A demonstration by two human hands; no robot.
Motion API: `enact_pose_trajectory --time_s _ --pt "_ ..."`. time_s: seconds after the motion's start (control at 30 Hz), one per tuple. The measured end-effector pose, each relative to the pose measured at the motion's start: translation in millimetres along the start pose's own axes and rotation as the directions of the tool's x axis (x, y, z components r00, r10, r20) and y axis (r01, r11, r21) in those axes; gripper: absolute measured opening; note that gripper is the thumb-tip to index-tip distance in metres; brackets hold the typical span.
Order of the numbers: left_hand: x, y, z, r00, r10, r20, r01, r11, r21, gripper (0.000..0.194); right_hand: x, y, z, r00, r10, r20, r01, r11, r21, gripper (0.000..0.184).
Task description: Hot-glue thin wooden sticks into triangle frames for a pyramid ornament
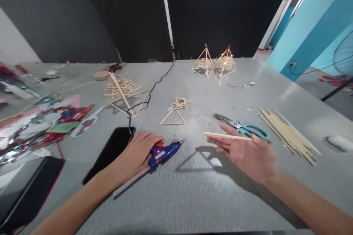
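Observation:
My left hand (143, 148) is closed around the handle of a blue hot glue gun (165, 154), which has a small red light, a glue stick poking out of its back and a nozzle pointing right. My right hand (246, 154), palm up, holds thin wooden sticks (227, 136) between thumb and fingers; seen nearly edge-on, they cast a triangle-like shadow on the table. Just beyond this hand lie blue-handled scissors (242, 126). A stick triangle (173, 123) and small stick stars (181, 103) lie flat at the middle of the table.
A stick pyramid (124, 93) stands at left, and two smaller pyramids, one lit (225, 62), stand at the back. Loose sticks (286, 134) lie right. Beside my left arm are a black phone (106, 154) and craft scraps (63, 125). A black cord (158, 82) crosses the table.

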State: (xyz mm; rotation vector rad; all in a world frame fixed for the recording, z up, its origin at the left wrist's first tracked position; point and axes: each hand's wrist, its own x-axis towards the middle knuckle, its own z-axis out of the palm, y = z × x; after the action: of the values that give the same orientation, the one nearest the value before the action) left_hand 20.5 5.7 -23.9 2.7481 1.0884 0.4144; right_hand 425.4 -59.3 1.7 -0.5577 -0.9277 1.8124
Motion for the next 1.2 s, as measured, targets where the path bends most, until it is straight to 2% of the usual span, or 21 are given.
enact_pose_trajectory --time_s 0.17,0.23,0.33,0.43,0.53,0.63,0.7,0.9,0.97,1.0,1.03,1.07,1.1,1.17,1.2 --pt "2 5 5.3 0.997 0.012 -0.075 -0.018 0.997 -0.080 0.051 3 -1 -6 1.000 -0.028 -0.002 0.028 1.000 0.003 0.068" --pt "5 7 1.3 0.995 0.034 -0.098 -0.046 0.992 -0.119 0.051 4 -2 -10 0.999 -0.046 -0.025 0.046 0.999 -0.002 0.066" --pt "12 15 -9.0 0.987 0.028 -0.160 -0.049 0.991 -0.125 0.042 7 0 -14 0.999 -0.036 -0.036 0.036 0.999 -0.002 0.062" --pt "22 34 -18.6 0.973 0.015 -0.229 -0.050 0.988 -0.147 0.029 8 4 -14 1.000 0.019 0.021 -0.019 1.000 0.007 0.058" --pt "36 68 -25.3 0.956 0.052 -0.290 -0.125 0.962 -0.242 0.031 7 7 -11 0.991 0.081 0.108 -0.083 0.996 0.017 0.059" --pt "49 101 -29.1 0.901 0.116 -0.417 -0.266 0.909 -0.322 0.029 4 7 -8 0.980 0.102 0.172 -0.110 0.993 0.039 0.064" --pt "58 114 -29.4 0.852 0.164 -0.497 -0.359 0.874 -0.327 0.025 2 7 -6 0.974 0.107 0.202 -0.119 0.992 0.051 0.065" --pt "69 125 -24.6 0.729 0.241 -0.641 -0.504 0.822 -0.264 0.017 1 11 -1 0.963 0.146 0.227 -0.156 0.987 0.026 0.072" --pt "67 127 -24.0 0.686 0.222 -0.693 -0.513 0.823 -0.244 0.013 0 13 2 0.976 0.127 0.177 -0.114 0.990 -0.079 0.067" --pt "65 129 -23.9 0.670 0.213 -0.711 -0.512 0.826 -0.235 0.011 -2 14 4 0.989 0.072 0.128 -0.049 0.983 -0.176 0.060" --pt "63 130 -23.8 0.661 0.210 -0.721 -0.510 0.830 -0.225 0.011 -3 15 5 0.997 -0.026 0.079 0.049 0.952 -0.302 0.050" --pt "60 131 -23.4 0.657 0.214 -0.723 -0.510 0.832 -0.217 0.011 -4 16 6 0.986 -0.159 0.048 0.163 0.880 -0.446 0.040" --pt "58 132 -22.8 0.656 0.219 -0.722 -0.510 0.834 -0.211 0.011 -6 16 7 0.951 -0.304 0.051 0.275 0.764 -0.584 0.031" --pt "54 134 -20.6 0.668 0.226 -0.709 -0.506 0.836 -0.211 0.012 -9 15 9 0.832 -0.535 0.145 0.437 0.473 -0.765 0.024" --pt "52 135 -19.0 0.683 0.222 -0.695 -0.498 0.838 -0.222 0.013 -11 14 10 0.777 -0.594 0.207 0.481 0.349 -0.805 0.023"
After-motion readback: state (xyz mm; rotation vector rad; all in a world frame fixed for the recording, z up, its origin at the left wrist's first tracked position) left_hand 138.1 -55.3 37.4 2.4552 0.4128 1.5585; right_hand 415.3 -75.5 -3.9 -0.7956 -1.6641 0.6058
